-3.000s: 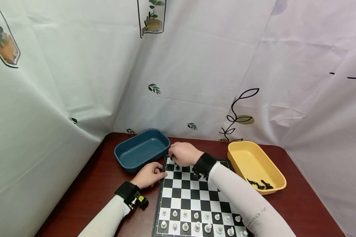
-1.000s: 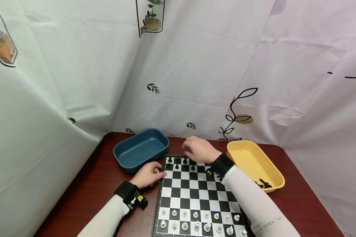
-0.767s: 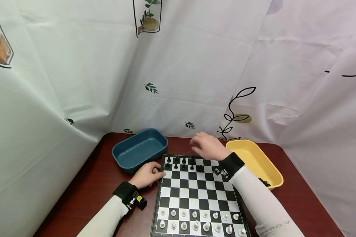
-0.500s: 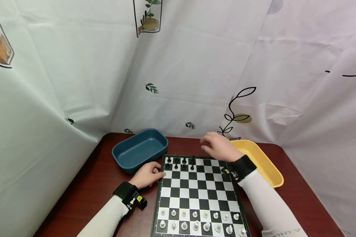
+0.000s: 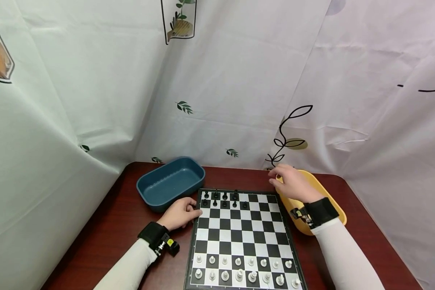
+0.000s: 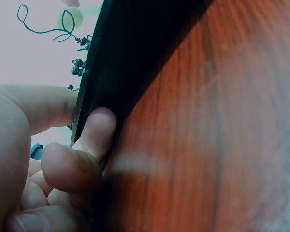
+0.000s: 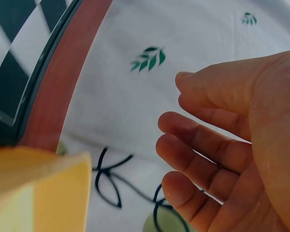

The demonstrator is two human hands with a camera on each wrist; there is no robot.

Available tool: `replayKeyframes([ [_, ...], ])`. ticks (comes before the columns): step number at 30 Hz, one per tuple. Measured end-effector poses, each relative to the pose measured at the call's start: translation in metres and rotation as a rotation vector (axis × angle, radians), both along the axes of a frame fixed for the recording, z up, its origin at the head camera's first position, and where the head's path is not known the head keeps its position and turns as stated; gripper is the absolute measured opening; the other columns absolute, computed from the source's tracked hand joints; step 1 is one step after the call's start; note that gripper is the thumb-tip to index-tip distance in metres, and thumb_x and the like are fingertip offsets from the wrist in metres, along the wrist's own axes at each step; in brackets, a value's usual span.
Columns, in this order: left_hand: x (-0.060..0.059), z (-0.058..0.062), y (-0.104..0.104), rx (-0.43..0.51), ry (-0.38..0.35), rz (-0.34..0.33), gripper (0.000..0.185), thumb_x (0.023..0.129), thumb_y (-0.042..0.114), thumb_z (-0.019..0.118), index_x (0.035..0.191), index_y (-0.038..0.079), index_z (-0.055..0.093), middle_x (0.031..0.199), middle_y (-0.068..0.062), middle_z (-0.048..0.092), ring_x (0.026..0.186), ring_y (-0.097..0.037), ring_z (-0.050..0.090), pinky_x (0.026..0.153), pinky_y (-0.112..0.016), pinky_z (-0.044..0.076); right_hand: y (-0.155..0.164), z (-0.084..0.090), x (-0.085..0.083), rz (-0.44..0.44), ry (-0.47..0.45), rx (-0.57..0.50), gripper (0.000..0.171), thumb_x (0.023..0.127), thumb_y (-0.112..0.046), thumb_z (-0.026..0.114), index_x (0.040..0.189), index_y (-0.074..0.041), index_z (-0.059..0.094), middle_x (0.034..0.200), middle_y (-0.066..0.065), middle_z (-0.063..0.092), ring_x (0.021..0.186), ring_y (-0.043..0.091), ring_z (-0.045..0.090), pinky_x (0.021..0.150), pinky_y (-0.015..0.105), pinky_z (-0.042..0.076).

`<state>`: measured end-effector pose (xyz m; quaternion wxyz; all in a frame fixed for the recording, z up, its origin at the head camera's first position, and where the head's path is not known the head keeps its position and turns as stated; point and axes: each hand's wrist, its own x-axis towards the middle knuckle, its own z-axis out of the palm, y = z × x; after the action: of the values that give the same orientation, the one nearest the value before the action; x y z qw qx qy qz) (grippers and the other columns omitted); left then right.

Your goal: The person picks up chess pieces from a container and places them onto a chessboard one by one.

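A chessboard (image 5: 239, 237) lies on the table, with several white chess pieces (image 5: 240, 275) along the near two rows and several black chess pieces (image 5: 224, 196) at the far left. My left hand (image 5: 179, 212) grips the board's left edge: the thumb (image 6: 48, 104) lies on top, and fingertips press the side. Above the yellow bin (image 5: 333, 205), near its far left rim, hovers my right hand (image 5: 293, 183). Its fingers (image 7: 203, 145) are loosely bent with nothing between them. That hand and forearm hide much of the bin's inside.
A blue bin (image 5: 171, 183) stands at the back left, just beyond the board's corner. The reddish-brown table (image 5: 105, 237) ends against a white patterned cloth (image 5: 217, 100) behind and at the sides.
My right hand set a black piece in the far row, let go, and moved right from the board to over the yellow bin. My left hand has stayed at the board's edge.
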<state>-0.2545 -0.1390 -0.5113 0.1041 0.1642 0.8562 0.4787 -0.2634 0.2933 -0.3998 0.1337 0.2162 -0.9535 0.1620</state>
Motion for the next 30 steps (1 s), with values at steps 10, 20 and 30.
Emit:
replayKeyframes([
  [10, 0.001, 0.002, 0.001, -0.006, 0.01, -0.005, 0.048, 0.102, 0.028, 0.082, 0.131, -0.006, 0.065, 0.07, 0.001, 0.064, 0.045, -0.012, 0.051, 0.051, -0.031, 0.049, 0.037, -0.014, 0.009, -0.046, 0.047, 0.027, 0.016, 0.101, -0.012, 0.08, 0.116, -0.005, 0.081, 0.111, 0.01, 0.077, 0.1, 0.034, 0.072, 0.088, 0.054, 0.058],
  [20, -0.001, 0.001, -0.001, -0.009, -0.005, 0.007, 0.05, 0.103, 0.031, 0.082, 0.133, -0.004, 0.064, 0.071, 0.0, 0.064, 0.045, -0.012, 0.051, 0.049, -0.032, 0.047, 0.061, -0.017, 0.025, -0.097, -0.034, 0.006, 0.017, 0.102, -0.014, 0.081, 0.117, -0.005, 0.079, 0.11, 0.009, 0.076, 0.097, 0.029, 0.071, 0.084, 0.053, 0.058],
  [30, 0.0, -0.001, 0.0, -0.001, -0.005, 0.009, 0.05, 0.102, 0.031, 0.083, 0.132, -0.004, 0.065, 0.071, 0.0, 0.064, 0.045, -0.013, 0.05, 0.05, -0.032, 0.047, 0.078, -0.022, 0.041, -0.116, -0.111, 0.018, 0.016, 0.101, -0.015, 0.082, 0.113, -0.005, 0.08, 0.098, -0.001, 0.075, 0.091, 0.021, 0.071, 0.081, 0.048, 0.058],
])
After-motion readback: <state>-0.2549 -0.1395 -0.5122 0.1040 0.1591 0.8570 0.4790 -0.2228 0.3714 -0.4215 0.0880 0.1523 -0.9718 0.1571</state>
